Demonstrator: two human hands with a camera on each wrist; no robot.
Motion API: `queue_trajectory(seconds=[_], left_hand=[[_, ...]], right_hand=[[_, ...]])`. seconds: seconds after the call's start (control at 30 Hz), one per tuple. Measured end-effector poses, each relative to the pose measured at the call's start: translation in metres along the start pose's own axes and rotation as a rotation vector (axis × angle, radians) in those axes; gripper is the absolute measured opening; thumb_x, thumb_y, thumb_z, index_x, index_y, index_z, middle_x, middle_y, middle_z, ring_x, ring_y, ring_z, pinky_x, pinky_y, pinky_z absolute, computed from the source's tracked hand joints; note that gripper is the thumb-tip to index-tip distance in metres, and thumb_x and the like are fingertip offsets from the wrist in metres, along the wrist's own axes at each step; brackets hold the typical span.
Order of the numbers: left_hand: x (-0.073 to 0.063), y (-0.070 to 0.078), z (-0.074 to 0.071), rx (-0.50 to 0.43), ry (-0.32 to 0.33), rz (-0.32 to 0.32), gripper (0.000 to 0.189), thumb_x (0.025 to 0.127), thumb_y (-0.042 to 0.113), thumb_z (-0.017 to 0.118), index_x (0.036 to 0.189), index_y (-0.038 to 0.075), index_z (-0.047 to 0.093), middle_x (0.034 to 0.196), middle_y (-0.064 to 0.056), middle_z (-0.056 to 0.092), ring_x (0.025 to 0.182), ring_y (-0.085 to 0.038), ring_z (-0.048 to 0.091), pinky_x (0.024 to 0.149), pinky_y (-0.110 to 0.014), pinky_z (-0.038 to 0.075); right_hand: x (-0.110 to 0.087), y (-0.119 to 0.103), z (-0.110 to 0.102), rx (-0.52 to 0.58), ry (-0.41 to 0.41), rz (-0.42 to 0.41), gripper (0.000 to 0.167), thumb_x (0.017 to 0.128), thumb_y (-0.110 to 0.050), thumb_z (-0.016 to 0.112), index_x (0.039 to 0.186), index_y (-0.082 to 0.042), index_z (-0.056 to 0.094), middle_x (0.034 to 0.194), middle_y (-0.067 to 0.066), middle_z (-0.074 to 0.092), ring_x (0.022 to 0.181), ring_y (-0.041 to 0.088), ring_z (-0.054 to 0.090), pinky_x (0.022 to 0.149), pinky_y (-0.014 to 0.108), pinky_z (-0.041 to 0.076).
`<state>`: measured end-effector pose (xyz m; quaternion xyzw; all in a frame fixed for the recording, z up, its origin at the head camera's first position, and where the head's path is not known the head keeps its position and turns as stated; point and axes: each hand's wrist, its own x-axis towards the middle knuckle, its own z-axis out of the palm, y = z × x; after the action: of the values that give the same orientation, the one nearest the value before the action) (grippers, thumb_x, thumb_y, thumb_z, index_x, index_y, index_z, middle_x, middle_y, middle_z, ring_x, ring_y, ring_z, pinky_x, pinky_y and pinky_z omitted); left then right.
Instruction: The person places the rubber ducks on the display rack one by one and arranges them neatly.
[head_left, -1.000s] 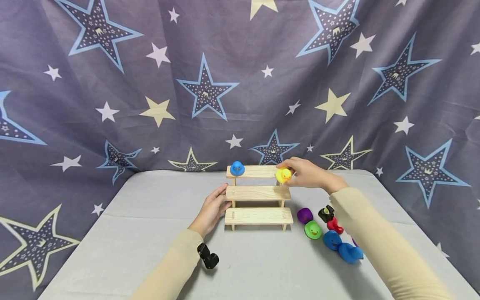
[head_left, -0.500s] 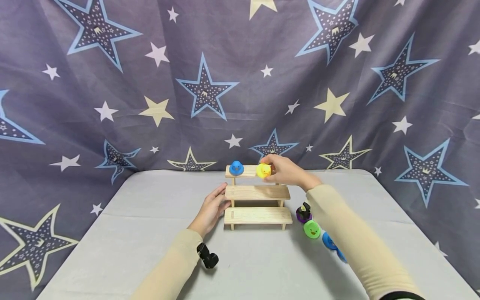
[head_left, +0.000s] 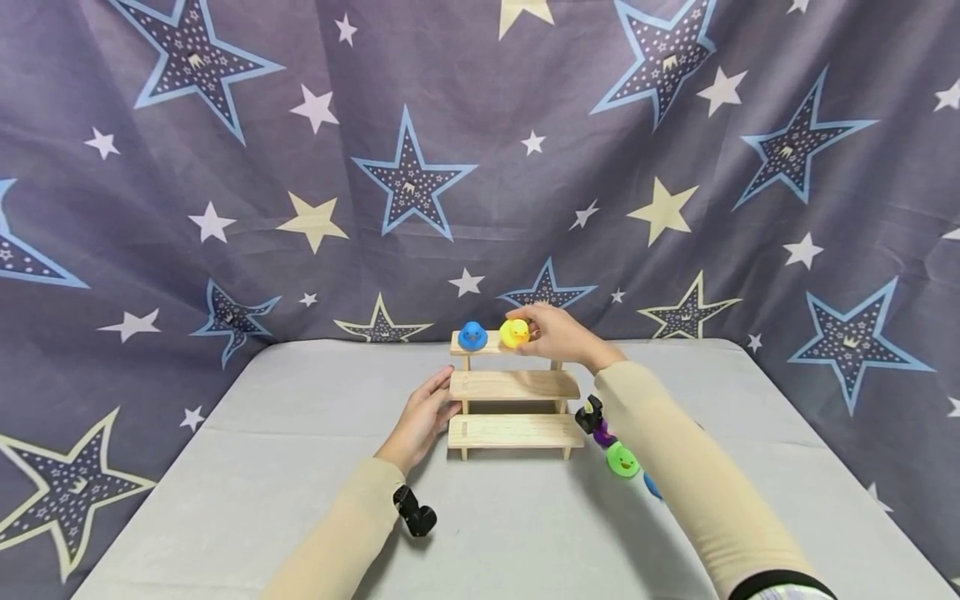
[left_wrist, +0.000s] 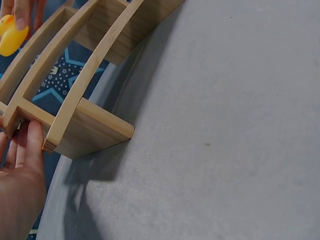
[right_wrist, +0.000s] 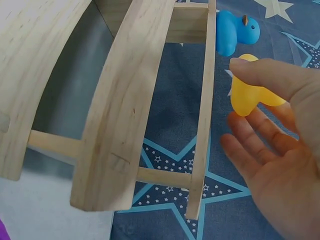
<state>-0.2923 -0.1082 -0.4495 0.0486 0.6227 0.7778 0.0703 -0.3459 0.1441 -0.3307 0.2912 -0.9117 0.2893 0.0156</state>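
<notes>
While left hand point(head_left: 420, 421) grips stand point(head_left: 517, 386) at its left end, right hand point(head_left: 558, 333) pinches yellow duck point(head_left: 513, 334) at top shelf point(head_left: 493, 343), near blue duck point(head_left: 472, 337). Looks like placing step; shelf contact unclear. Next move calls for level set-down, clean release.

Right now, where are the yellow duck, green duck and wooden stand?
Yellow duck point(head_left: 513, 334): head view, on its front.
Green duck point(head_left: 622, 459): head view, on its face.
Wooden stand point(head_left: 515, 386): head view, on its middle board.

Both arms point(head_left: 678, 475) stretch forward, the right hand point(head_left: 562, 335) pinching farther out, the left hand point(head_left: 420, 423) closer in.
</notes>
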Motion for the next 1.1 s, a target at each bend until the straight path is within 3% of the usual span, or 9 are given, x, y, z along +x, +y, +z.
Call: queue_trajectory(seconds=[0.27,0.6,1.1], left_hand=[[-0.001,0.0,0.0,0.001,0.004,-0.002,0.061,0.098,0.002,0.043,0.157,0.003,0.028,0.158,-0.017,0.032,0.141,-0.033,0.038,0.115,-0.038,0.04],[-0.001,0.0,0.0,0.002,-0.002,-0.004,0.061,0.098,0.002,0.044,0.157,0.003,0.029,0.158,-0.018,0.03,0.142,-0.033,0.036,0.116,-0.038,0.039],[-0.001,-0.001,-0.001,0.002,0.007,-0.003,0.061,0.098,0.002,0.043,0.157,0.003,0.029,0.158,-0.018,0.032,0.141,-0.034,0.039,0.114,-0.038,0.041]], right_hand=[[0.005,0.006,0.011,0.102,0.019,0.047,0.06,0.087,-0.008,0.077,0.142,-0.002,0.055,0.134,0.017,0.056,0.113,0.029,0.06,0.096,0.032,0.057],[0.005,0.011,0.014,0.081,0.02,0.084,0.062,0.087,-0.013,0.077,0.143,-0.002,0.054,0.125,0.015,0.063,0.112,0.028,0.062,0.097,0.039,0.055],[0.007,0.012,0.017,0.068,0.039,0.098,0.064,0.086,-0.011,0.078,0.144,-0.002,0.053,0.118,0.013,0.067,0.107,0.025,0.063,0.097,0.036,0.055]])
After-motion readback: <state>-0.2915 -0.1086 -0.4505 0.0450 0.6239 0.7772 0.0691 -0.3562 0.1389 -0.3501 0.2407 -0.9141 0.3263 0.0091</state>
